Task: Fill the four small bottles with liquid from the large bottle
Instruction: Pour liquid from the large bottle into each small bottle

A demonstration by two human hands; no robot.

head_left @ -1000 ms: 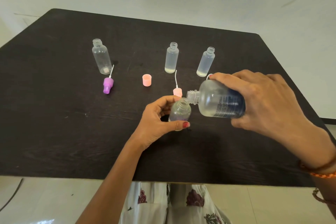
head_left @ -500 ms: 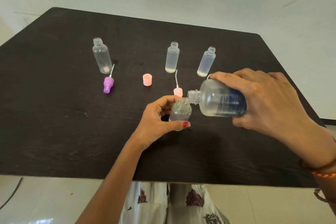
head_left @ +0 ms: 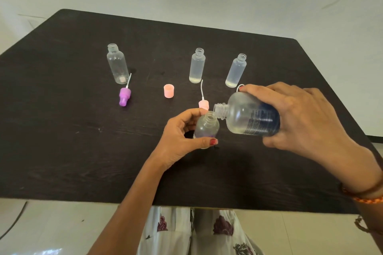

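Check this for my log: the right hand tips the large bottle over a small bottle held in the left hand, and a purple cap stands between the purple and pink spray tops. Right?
Nearly. In the head view the cap is pink, not purple. The right hand does tip the large bottle over the small bottle in the left hand.

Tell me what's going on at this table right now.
A person is decanting liquid. The right hand tips the large bottle so its mouth meets the neck of a small bottle that the left hand steadies on the dark table. Two small bottles at the back hold a little liquid at the bottom; the far-left bottle looks empty. A purple spray top and pink cap lie loose.
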